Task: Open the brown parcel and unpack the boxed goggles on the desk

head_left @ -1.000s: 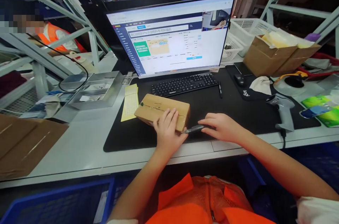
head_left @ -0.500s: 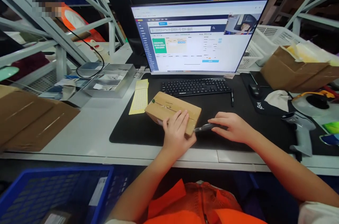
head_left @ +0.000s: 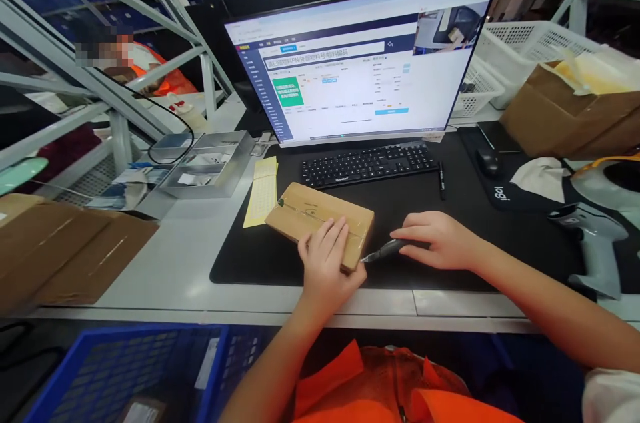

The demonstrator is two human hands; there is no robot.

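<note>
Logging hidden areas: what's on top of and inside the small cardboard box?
The left grip rests on the cardboard box, covering part of its top; tape runs lengthwise along it. The closed top hides any contents.

Showing brown with dark markings on the carton (head_left: 316, 208), black on the cutter (head_left: 391, 248) and desk mat (head_left: 270, 260), yellow on the paper slips (head_left: 261, 196), latticed blue on the crate (head_left: 150, 330).

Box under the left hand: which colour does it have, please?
The box is brown, seen best in the head view.
</note>
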